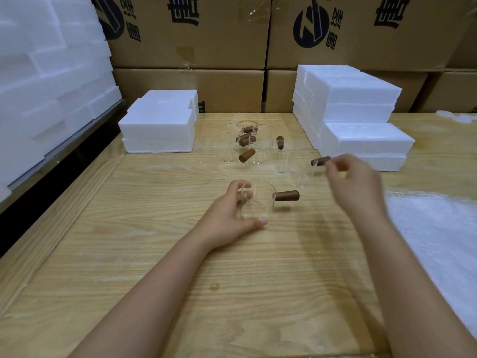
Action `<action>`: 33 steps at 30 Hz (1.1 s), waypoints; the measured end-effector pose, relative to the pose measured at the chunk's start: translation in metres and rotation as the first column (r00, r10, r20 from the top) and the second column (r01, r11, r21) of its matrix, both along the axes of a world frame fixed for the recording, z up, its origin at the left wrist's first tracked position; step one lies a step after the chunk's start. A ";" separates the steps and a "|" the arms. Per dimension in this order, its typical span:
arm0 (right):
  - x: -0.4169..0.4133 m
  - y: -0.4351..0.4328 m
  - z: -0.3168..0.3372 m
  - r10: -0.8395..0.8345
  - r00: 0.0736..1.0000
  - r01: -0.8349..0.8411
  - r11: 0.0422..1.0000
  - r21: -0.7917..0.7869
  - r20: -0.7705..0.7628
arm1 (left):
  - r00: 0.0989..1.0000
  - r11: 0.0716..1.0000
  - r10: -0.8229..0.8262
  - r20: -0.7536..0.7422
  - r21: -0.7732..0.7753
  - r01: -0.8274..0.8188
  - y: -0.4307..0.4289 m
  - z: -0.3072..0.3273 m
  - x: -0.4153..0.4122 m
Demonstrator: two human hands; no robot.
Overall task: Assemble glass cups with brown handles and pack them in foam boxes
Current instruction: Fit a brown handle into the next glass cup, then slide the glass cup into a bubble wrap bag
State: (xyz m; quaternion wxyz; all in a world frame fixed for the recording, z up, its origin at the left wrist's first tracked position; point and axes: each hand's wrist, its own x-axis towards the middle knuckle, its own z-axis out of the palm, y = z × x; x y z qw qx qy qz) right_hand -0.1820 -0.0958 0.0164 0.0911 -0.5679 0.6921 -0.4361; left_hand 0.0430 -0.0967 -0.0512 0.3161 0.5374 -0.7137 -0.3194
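My left hand point(232, 213) grips a clear glass cup point(258, 202) standing on the wooden table point(180, 267). The cup's brown handle point(287, 195) points right. My right hand point(353, 182) is blurred, its fingers loosely curled. Its fingertips are at the outer end of the brown handle point(320, 160) of a second glass cup point(299, 174); that handle looks sharp and still. Several more glass cups with brown handles point(246, 142) stand in a cluster farther back.
White foam boxes are stacked at back left point(157, 125) and back right point(361, 117). A wall of foam pieces point(46, 86) fills the left side. Cardboard cartons point(206, 47) line the back. A white padded sheet point(438, 241) lies at the right edge.
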 end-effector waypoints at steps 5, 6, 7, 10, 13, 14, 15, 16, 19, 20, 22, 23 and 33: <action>-0.074 0.006 0.008 -0.362 0.823 0.480 0.856 0.194 -0.438 | 0.999 0.998 0.036 0.007 -0.050 -0.036 -0.001 -0.002 0.000; -0.083 0.007 0.002 -0.365 0.813 0.528 0.790 0.311 -0.454 | 0.999 0.997 0.047 0.007 -0.055 -0.047 -0.002 -0.002 0.000; -0.089 0.007 -0.004 -0.360 0.824 0.541 0.728 0.421 -0.437 | 0.998 0.997 0.056 0.006 -0.054 -0.056 -0.002 -0.002 0.000; -0.096 0.007 -0.017 -0.366 0.859 0.511 0.651 0.562 -0.357 | 0.998 0.998 0.065 0.002 -0.028 -0.064 -0.003 -0.002 -0.001; -0.100 0.006 -0.020 -0.389 0.856 0.515 0.705 0.487 -0.342 | 0.998 0.998 0.066 -0.002 -0.016 -0.066 -0.001 -0.001 -0.001; -0.103 0.006 -0.020 -0.400 0.854 0.516 0.729 0.449 -0.331 | 0.998 0.997 0.069 -0.004 -0.017 -0.069 -0.001 -0.001 -0.001; -0.105 0.005 -0.020 -0.400 0.858 0.508 0.752 0.421 -0.323 | 0.997 0.997 0.073 -0.009 -0.017 -0.073 -0.002 -0.001 -0.001; -0.106 0.004 -0.020 -0.393 0.864 0.495 0.774 0.394 -0.314 | 0.997 0.997 0.079 -0.015 -0.018 -0.080 -0.003 -0.001 -0.001; -0.106 0.003 -0.018 -0.416 0.872 0.474 0.848 0.237 -0.257 | 0.995 0.995 0.095 -0.033 -0.036 -0.097 -0.005 -0.003 -0.001; -0.103 0.003 -0.017 -0.429 0.870 0.471 0.869 0.150 -0.243 | 0.994 0.994 0.098 -0.040 -0.044 -0.099 -0.006 -0.004 -0.001; -0.091 0.006 -0.010 -0.445 0.868 0.447 0.894 -0.044 -0.221 | 0.992 0.994 0.094 -0.085 -0.053 -0.098 -0.005 -0.003 0.000; -0.082 0.007 -0.006 -0.431 0.879 0.411 0.902 -0.134 -0.205 | 0.988 0.995 0.084 -0.133 -0.048 -0.091 -0.004 -0.002 0.000; 0.012 0.021 -0.002 0.395 0.916 -0.359 0.882 -0.305 0.065 | 0.933 0.658 0.134 -0.335 -0.674 -0.337 0.014 0.017 -0.003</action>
